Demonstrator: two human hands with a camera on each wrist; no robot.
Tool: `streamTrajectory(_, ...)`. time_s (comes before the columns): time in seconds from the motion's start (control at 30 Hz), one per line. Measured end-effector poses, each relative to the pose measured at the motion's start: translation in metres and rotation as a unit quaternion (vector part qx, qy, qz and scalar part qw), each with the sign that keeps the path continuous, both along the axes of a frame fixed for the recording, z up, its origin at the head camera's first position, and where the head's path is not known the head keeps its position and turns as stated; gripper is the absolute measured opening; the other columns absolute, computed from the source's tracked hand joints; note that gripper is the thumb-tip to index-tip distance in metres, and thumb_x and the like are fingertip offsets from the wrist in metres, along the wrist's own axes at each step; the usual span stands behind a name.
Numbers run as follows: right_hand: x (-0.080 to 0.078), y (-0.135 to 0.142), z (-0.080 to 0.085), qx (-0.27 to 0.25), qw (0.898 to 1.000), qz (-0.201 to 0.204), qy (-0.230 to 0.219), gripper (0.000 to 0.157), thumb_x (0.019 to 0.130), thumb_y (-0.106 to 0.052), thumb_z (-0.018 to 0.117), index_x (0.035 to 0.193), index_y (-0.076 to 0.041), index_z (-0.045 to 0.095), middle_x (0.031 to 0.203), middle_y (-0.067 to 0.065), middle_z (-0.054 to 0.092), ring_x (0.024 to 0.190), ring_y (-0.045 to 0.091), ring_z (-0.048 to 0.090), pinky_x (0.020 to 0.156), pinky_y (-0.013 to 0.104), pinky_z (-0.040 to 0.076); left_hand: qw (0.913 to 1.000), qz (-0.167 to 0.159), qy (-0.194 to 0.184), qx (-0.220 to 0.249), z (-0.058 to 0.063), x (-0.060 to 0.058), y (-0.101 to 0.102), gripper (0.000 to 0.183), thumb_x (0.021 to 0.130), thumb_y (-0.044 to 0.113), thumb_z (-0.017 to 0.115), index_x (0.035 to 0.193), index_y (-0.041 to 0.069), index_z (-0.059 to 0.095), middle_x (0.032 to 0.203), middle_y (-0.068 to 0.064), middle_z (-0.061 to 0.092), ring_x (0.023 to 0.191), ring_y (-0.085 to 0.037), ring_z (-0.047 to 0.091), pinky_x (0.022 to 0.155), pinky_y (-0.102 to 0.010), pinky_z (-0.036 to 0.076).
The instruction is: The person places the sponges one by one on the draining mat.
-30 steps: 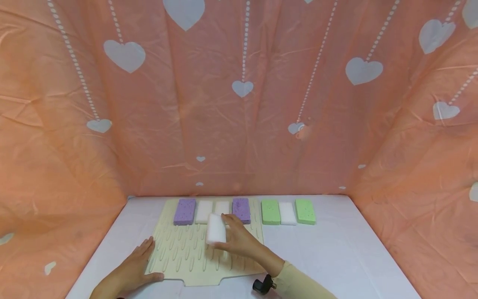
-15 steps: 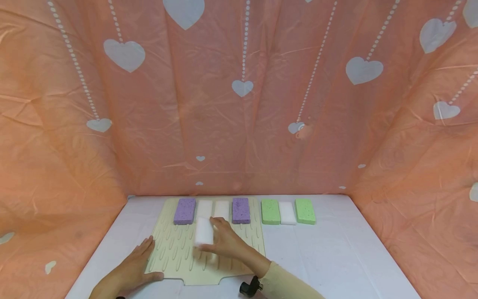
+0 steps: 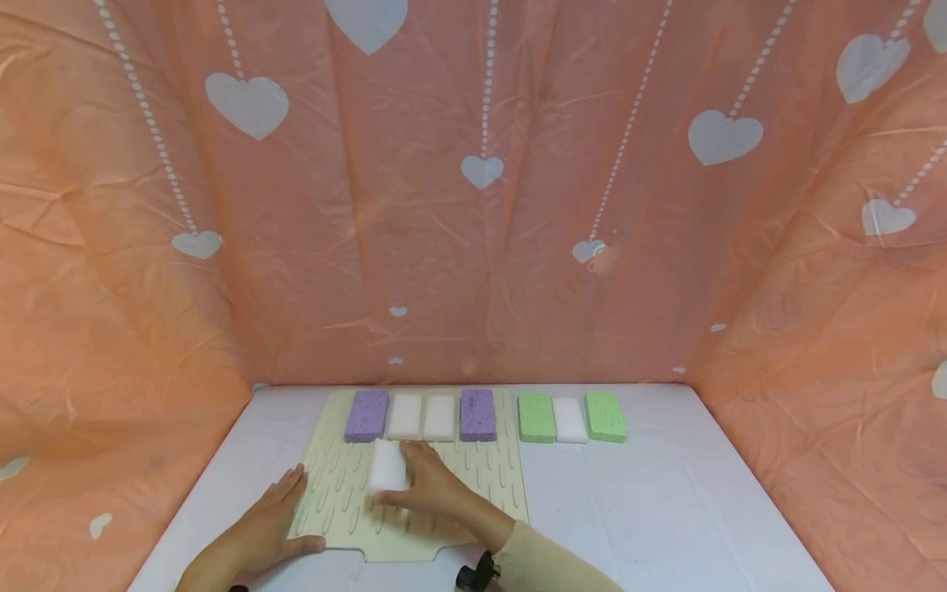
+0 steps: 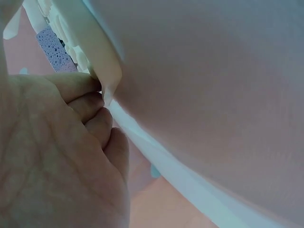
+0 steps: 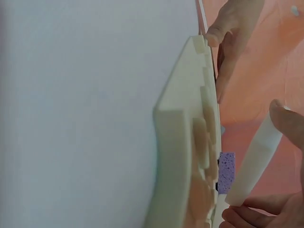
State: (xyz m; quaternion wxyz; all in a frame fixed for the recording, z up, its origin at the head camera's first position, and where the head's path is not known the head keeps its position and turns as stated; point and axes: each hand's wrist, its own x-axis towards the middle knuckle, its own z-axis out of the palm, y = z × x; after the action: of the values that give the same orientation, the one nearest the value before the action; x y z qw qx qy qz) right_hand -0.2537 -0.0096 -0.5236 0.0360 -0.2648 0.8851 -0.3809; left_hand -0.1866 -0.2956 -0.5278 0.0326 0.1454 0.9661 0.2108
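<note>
"So, what is the right hand (image 3: 436,487) doing, low in the middle of the head view?"

"It's pinching a white sponge (image 3: 388,466) between thumb and fingers, holding it over the cream mat (image 3: 399,549), just below the row near the mat's top edge. In the right wrist view that sponge is slanting toward the upper right."

"And the left hand (image 3: 255,520)?"

"At lower left, it's resting along the mat's left edge, fingers extended, while the thumb is touching the bottom corner."

"What's lying in that row?"

"Two flat white sponges (image 3: 404,417) are lying between two purple sponges (image 3: 366,416). Farther right, on the white table (image 3: 636,501), another white block (image 3: 570,420) is lying between two green sponges (image 3: 536,418)."
</note>
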Motion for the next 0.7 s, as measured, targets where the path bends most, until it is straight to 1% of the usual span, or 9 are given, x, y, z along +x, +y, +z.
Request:
streamTrajectory(0.07,0.001,-0.003,-0.002,-0.002,1.000,-0.002,-0.009,0.094,0.076,-0.049,0.085,0.148,-0.004,0.045,0.143,0.011,0.049,0.133,0.024,0.046,0.112,0.038,0.041,1.0000,-0.002,0.004,-0.005,-0.001,0.000,0.000,0.119,0.071,0.062,0.077,0.146,-0.018,0.032,0.156,-0.037,0.023,0.145,-0.053,0.019,0.119,-0.056,0.011)
streamTrajectory(0.13,0.001,-0.006,-0.004,-0.007,1.000,0.000,-0.011,0.093,0.076,-0.047,0.086,0.147,-0.003,0.046,0.141,0.011,0.050,0.132,0.023,0.047,0.112,0.037,0.041,0.9999,-0.005,0.007,-0.010,-0.001,-0.001,-0.001,0.119,0.071,0.063,0.077,0.145,-0.019,0.032,0.155,-0.038,0.024,0.145,-0.053,0.020,0.118,-0.059,0.012)
streamTrajectory(0.23,0.000,-0.009,-0.005,-0.005,1.000,0.003,-0.015,0.095,0.077,-0.050,0.084,0.149,-0.002,0.044,0.143,0.010,0.049,0.134,0.022,0.046,0.113,0.034,0.040,0.9998,-0.009,0.014,-0.015,-0.002,-0.001,-0.002,0.119,0.071,0.063,0.076,0.144,-0.020,0.033,0.155,-0.038,0.025,0.144,-0.053,0.021,0.118,-0.062,0.013)
streamTrajectory(0.37,-0.001,-0.014,-0.007,0.001,1.000,0.007,-0.015,0.095,0.077,-0.054,0.082,0.149,-0.005,0.044,0.141,0.007,0.050,0.131,0.019,0.047,0.111,0.032,0.042,0.9997,-0.012,0.017,-0.016,-0.002,-0.002,-0.002,0.118,0.072,0.065,0.075,0.144,-0.019,0.034,0.155,-0.038,0.026,0.145,-0.053,0.020,0.120,-0.061,0.010)
streamTrajectory(0.53,-0.002,-0.019,-0.008,0.009,1.000,0.009,-0.008,0.092,0.077,-0.054,0.082,0.146,-0.006,0.047,0.138,0.006,0.051,0.128,0.018,0.048,0.108,0.031,0.044,0.9997,-0.012,0.017,-0.014,-0.002,-0.002,-0.002,0.119,0.072,0.065,0.075,0.144,-0.019,0.034,0.155,-0.037,0.026,0.145,-0.053,0.021,0.121,-0.058,0.007)
streamTrajectory(0.63,-0.002,-0.021,-0.008,0.014,1.000,0.013,-0.002,0.091,0.077,-0.055,0.082,0.145,-0.006,0.048,0.137,0.005,0.053,0.126,0.015,0.049,0.106,0.029,0.045,0.9996,-0.013,0.019,-0.013,-0.002,-0.001,-0.002,0.118,0.072,0.065,0.076,0.144,-0.019,0.034,0.155,-0.037,0.026,0.144,-0.053,0.021,0.124,-0.050,0.000)
streamTrajectory(0.7,-0.002,-0.024,-0.010,0.018,1.000,0.017,0.002,0.090,0.077,-0.055,0.083,0.144,-0.005,0.049,0.134,0.005,0.054,0.122,0.013,0.049,0.103,0.026,0.046,0.9996,-0.015,0.021,-0.012,-0.002,-0.001,-0.003,0.118,0.072,0.065,0.075,0.144,-0.019,0.034,0.155,-0.037,0.026,0.144,-0.053,0.021,0.123,-0.038,-0.010)
